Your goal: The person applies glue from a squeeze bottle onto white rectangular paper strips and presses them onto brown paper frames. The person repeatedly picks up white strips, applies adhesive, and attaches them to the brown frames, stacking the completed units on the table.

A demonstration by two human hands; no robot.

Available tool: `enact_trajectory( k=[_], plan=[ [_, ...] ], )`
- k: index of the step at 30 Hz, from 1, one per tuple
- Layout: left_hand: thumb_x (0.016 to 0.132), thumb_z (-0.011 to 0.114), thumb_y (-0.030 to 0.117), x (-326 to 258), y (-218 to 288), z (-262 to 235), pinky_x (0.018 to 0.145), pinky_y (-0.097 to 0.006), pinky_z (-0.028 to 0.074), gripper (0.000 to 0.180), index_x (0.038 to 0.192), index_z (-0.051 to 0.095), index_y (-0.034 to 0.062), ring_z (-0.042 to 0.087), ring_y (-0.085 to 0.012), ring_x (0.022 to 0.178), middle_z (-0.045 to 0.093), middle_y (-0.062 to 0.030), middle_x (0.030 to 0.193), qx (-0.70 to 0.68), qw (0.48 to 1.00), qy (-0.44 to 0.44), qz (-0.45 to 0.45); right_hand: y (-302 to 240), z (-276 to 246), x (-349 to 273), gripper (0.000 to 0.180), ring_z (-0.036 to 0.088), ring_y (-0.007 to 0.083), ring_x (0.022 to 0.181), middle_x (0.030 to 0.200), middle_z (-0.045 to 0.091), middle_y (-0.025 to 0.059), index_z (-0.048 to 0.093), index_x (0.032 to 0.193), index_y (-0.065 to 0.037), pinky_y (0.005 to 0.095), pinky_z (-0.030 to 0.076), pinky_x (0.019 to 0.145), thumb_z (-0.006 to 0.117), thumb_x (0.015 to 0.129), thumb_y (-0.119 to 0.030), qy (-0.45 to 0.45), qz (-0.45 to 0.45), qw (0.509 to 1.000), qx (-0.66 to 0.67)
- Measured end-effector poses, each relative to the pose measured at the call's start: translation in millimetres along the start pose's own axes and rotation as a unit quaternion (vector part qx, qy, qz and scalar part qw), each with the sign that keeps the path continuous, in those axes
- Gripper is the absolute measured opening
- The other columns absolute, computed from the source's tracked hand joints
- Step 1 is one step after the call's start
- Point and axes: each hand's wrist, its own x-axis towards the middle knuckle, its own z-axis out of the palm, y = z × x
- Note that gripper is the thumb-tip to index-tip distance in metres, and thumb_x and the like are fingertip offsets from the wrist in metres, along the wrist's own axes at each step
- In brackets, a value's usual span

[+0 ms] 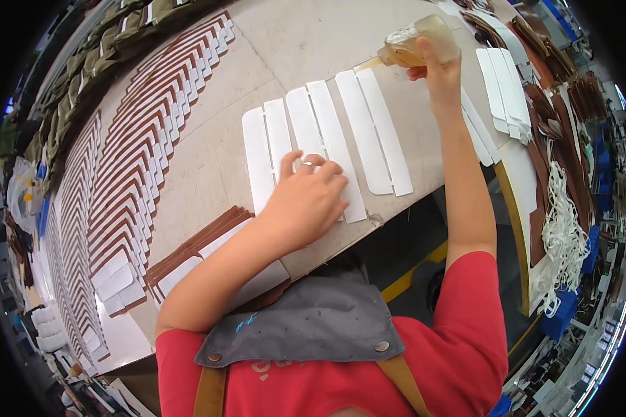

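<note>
My right hand (439, 73) is wrapped round a translucent squeeze bottle (419, 38) with yellowish liquid inside. The bottle lies tilted, its nozzle pointing left at the far end of a white panel pair (374, 135). Whether the tip touches the panel I cannot tell. My left hand (307, 194) rests over the near part of the middle white panels (321, 115), fingers bent and apart, with a ring on one. To its left lies another pair of white panels (259, 149). Each pair shows a narrow gap between its long pieces.
Long overlapping rows of brown-and-white pieces (153, 132) cover the table's left side. A brown-and-white stack (202, 243) sits by my left forearm. At right are white panels (502, 94), brown strips (544, 132) and a tangle of white cords (562, 229). The table (306, 48) has a near edge before me.
</note>
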Motion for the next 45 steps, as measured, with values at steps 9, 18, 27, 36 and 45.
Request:
enact_trajectory(
  k=[9, 18, 27, 36, 45],
  plan=[
    [0.082, 0.061, 0.023, 26, 6, 20, 0.104, -0.050, 0.022, 0.030, 0.106, 0.059, 0.0072, 0.044, -0.0268, 0.118, 0.053, -0.0057, 0.121, 0.014, 0.999, 0.007, 0.029, 12, 12, 10, 0.058, 0.056, 0.0126, 0.051, 0.080, 0.059, 0.0091, 0.042, 0.107, 0.001, 0.0217, 0.046, 0.044, 0.074, 0.077, -0.037, 0.009, 0.009, 1.000, -0.025],
    [0.081, 0.061, 0.021, 28, 9, 21, 0.103, -0.051, 0.023, 0.027, 0.103, 0.059, 0.0072, 0.044, -0.0262, 0.118, 0.054, -0.0051, 0.118, 0.016, 1.000, 0.013, 0.021, -2, -10, -18, 0.050, 0.050, 0.0093, 0.046, 0.075, 0.058, 0.0064, 0.047, 0.105, 0.000, 0.0210, 0.040, 0.040, 0.070, 0.080, -0.037, -0.013, 0.037, 0.998, -0.041],
    [0.082, 0.060, 0.020, 29, 11, 23, 0.103, -0.051, 0.023, 0.025, 0.104, 0.059, 0.0074, 0.047, -0.0266, 0.116, 0.056, -0.0050, 0.116, 0.021, 0.999, 0.025, 0.020, -24, -29, -63, 0.044, 0.048, 0.0076, 0.045, 0.075, 0.056, 0.0044, 0.051, 0.102, -0.001, 0.0195, 0.038, 0.038, 0.070, 0.080, -0.035, -0.025, 0.069, 0.997, -0.026],
    [0.083, 0.059, 0.020, 30, 13, 20, 0.104, -0.050, 0.020, 0.025, 0.104, 0.058, 0.0072, 0.047, -0.0254, 0.115, 0.056, -0.0047, 0.115, 0.026, 0.999, 0.011, 0.016, -37, -54, -102, 0.049, 0.049, 0.0062, 0.047, 0.078, 0.057, 0.0040, 0.048, 0.110, -0.003, 0.0178, 0.038, 0.037, 0.072, 0.078, -0.032, -0.047, 0.107, 0.993, 0.006],
    [0.082, 0.059, 0.019, 29, 12, 21, 0.104, -0.050, 0.021, 0.025, 0.104, 0.059, 0.0070, 0.048, -0.0253, 0.115, 0.056, -0.0042, 0.115, 0.029, 0.999, 0.013, 0.014, -33, -44, -62, 0.050, 0.057, 0.0108, 0.055, 0.083, 0.058, 0.0075, 0.046, 0.111, 0.000, 0.0198, 0.045, 0.044, 0.067, 0.083, -0.036, -0.016, 0.015, 0.997, 0.067]
  ],
)
